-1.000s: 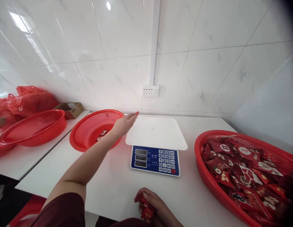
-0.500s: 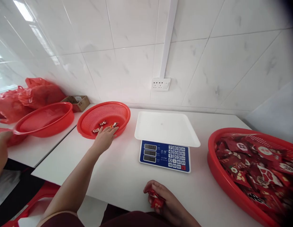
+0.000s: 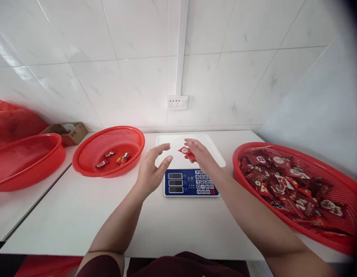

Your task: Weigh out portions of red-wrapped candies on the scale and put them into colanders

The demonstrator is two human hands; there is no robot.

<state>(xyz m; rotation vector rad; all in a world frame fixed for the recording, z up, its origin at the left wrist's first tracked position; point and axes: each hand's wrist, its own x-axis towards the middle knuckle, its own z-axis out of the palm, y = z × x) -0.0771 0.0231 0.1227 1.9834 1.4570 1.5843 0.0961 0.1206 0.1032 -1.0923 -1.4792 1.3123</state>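
Left hand (image 3: 151,169) spread, empty; right hand (image 3: 205,154) at red packets (image 3: 188,153), grip undetermined; loose hold could spill them off tray (image 3: 174,140).

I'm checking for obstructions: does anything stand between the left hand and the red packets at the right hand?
Nothing visible does. Between the left hand and the red packets at the right hand, only an open gap shows, with the white tray behind it.
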